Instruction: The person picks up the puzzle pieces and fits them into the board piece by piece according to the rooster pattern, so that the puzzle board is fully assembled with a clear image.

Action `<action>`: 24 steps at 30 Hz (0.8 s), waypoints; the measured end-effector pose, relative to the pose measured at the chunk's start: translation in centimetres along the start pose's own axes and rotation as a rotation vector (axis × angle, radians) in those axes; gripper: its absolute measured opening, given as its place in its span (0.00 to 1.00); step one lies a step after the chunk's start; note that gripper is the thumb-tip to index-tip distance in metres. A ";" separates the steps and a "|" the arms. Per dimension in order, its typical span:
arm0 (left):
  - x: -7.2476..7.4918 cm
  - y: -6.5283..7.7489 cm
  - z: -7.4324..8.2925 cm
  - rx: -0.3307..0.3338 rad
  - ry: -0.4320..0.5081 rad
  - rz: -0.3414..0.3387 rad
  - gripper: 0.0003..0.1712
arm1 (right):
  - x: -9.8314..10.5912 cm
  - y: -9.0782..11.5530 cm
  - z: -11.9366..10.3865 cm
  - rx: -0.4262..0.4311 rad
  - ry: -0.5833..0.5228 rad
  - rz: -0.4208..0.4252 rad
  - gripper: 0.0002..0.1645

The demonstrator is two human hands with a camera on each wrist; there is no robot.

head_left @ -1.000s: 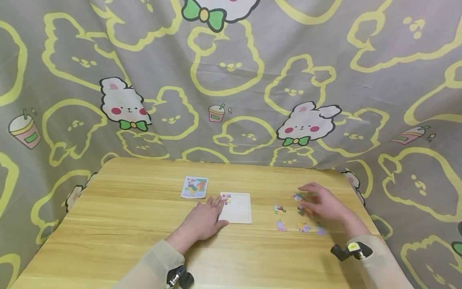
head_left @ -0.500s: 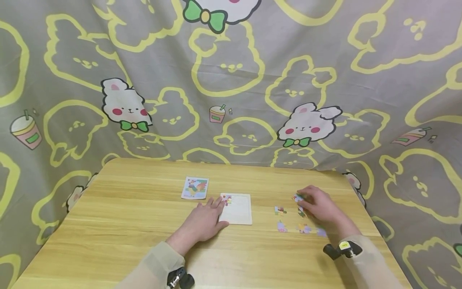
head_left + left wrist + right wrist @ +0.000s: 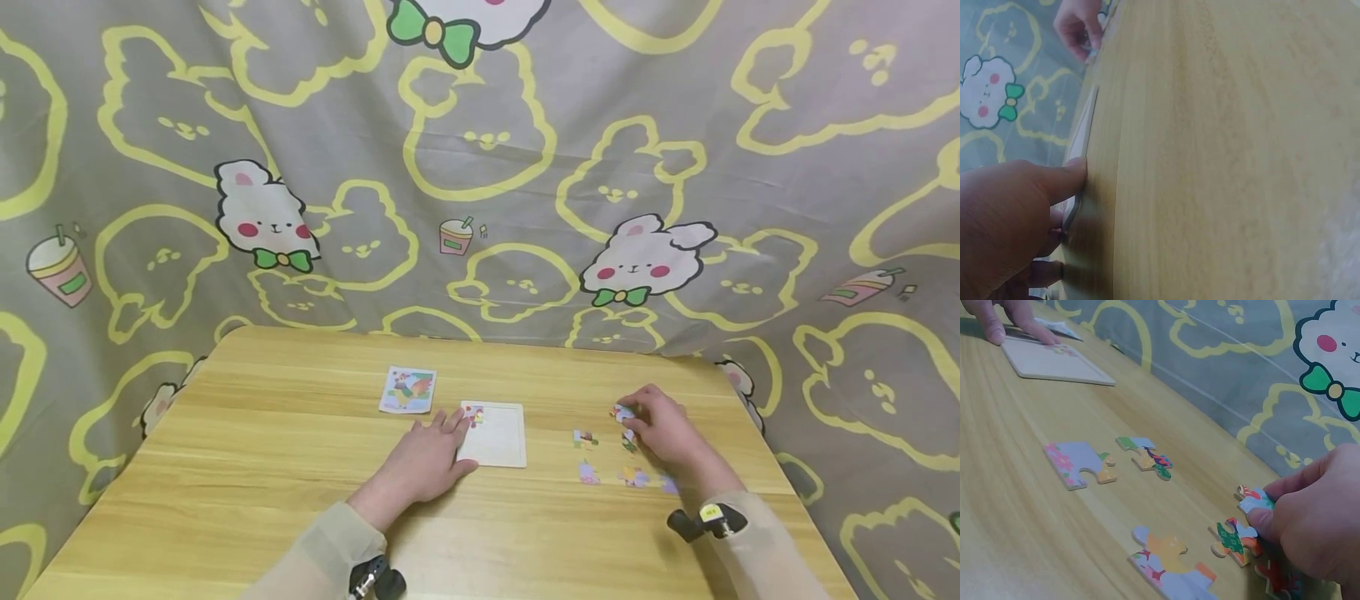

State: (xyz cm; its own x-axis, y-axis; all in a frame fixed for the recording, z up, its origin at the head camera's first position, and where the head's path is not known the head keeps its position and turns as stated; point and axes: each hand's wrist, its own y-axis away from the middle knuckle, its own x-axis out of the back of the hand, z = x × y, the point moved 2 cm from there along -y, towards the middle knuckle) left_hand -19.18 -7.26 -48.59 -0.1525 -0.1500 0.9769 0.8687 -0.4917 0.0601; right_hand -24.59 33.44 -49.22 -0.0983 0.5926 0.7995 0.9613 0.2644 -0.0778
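My left hand (image 3: 427, 457) lies at the left side of a white puzzle tray (image 3: 498, 442), fingers extended over its left edge and thumb by the lower-left corner. In the tray's top-left corner sits a colourful joined bit of puzzle (image 3: 474, 414). My right hand (image 3: 663, 422) pinches a blue-and-red puzzle piece (image 3: 1254, 500) between thumb and forefinger, close over the table. Right beside it lies a green-and-orange piece (image 3: 1230, 542), and another dark red-green piece (image 3: 1277, 581) is partly hidden below the hand.
More loose pieces lie between tray and right hand: a lilac one (image 3: 1072, 459), a green-and-yellow one (image 3: 1147, 456) and a yellow-lilac one (image 3: 1169, 559). A picture card (image 3: 408, 390) of a bird lies behind the left hand. A patterned curtain (image 3: 495, 192) hangs behind the wooden table (image 3: 247, 467).
My right hand has come down and inward, from hovering with fingers spread over the pieces to pinching the rear one. The left hand stays on the tray.
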 end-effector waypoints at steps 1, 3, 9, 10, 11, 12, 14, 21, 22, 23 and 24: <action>0.0 0.0 0.0 0.000 0.001 0.000 0.43 | 0.0 0.1 0.0 0.003 0.005 0.006 0.16; 0.1 0.0 0.0 0.002 0.002 0.000 0.43 | 0.0 0.2 0.0 0.005 0.012 0.017 0.16; 0.1 0.1 0.0 0.004 0.011 -0.005 0.42 | 0.3 0.4 0.2 0.053 0.129 0.026 0.19; 0.1 0.1 0.0 0.003 0.012 -0.006 0.42 | 0.3 0.4 0.3 0.063 0.141 0.018 0.19; 0.1 0.0 0.0 0.002 0.014 -0.007 0.42 | 0.3 0.4 0.3 0.073 0.153 0.012 0.20; 0.1 0.0 0.1 0.001 0.016 -0.008 0.42 | 0.3 0.4 0.3 0.080 0.163 0.007 0.21; 0.0 0.0 0.1 0.000 0.012 -0.010 0.42 | 0.4 0.4 0.3 0.091 0.178 -0.005 0.21; 0.2 0.0 0.1 0.004 0.006 -0.010 0.42 | 0.5 0.3 0.2 0.099 0.212 -0.012 0.21; 0.2 0.0 0.0 0.004 0.004 -0.010 0.42 | 0.5 0.3 0.1 0.099 0.212 -0.011 0.21; 0.2 0.0 0.0 0.003 0.003 -0.010 0.42 | 0.5 0.3 0.0 0.100 0.212 -0.008 0.20; 0.2 0.0 0.0 0.003 0.002 -0.009 0.42 | 0.5 0.3 -0.1 0.101 0.211 -0.007 0.20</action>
State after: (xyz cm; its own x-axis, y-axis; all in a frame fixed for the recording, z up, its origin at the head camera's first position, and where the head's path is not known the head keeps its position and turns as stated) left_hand -19.18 -7.26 -48.42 -0.1614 -0.1470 0.9759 0.8688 -0.4902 0.0698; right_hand -24.32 33.72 -48.78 -0.0383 0.4215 0.9060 0.9289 0.3491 -0.1232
